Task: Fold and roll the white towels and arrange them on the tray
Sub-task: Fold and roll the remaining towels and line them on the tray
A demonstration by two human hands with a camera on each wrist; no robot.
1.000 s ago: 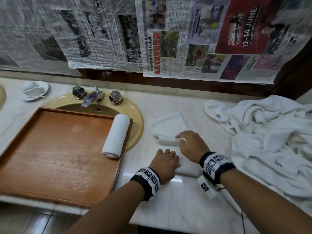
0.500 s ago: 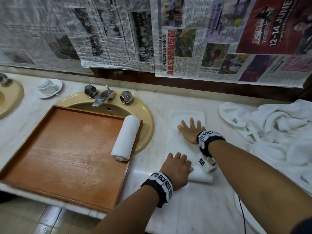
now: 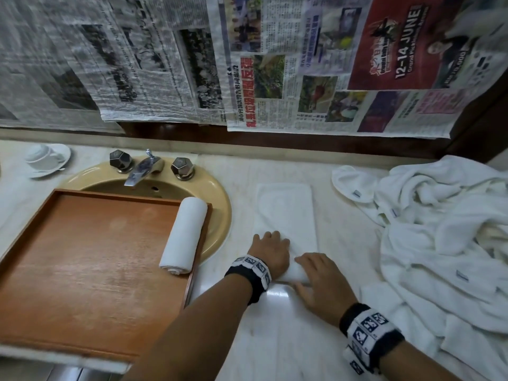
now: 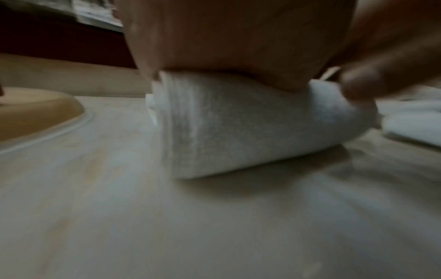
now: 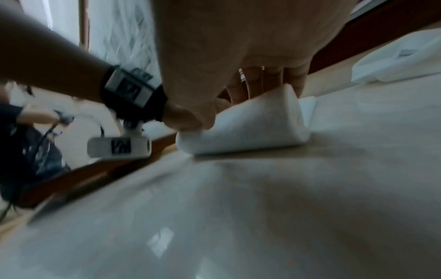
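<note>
**White towel half-rolled on the marble counter**

White terry cloth lies as a folded towel (image 3: pixel 286 213) flat on the pale marble counter (image 3: pixel 275 339), just right of the yellow sink (image 3: pixel 220 204). Its near end is wound into a short roll, and both hands sit on that roll. The left hand (image 3: pixel 270 253) covers the roll's left part with fingers curled over it. The right hand (image 3: pixel 321 281) wraps the right part, fingers bent over the top and thumb at the near side. In the left wrist view the roll's layered end (image 4: pixel 162 117) shows under the palm.

A finished rolled towel (image 3: pixel 184 239) lies along the right edge of the wooden tray (image 3: pixel 82 270), which rests partly over the sink. A heap of loose white towels (image 3: pixel 439 243) sits on the counter to the right, apart from the hands. A cup and saucer (image 3: pixel 45 158) stand far left. Newspaper sheets (image 3: pixel 302 64) hang on the wall behind.
</note>
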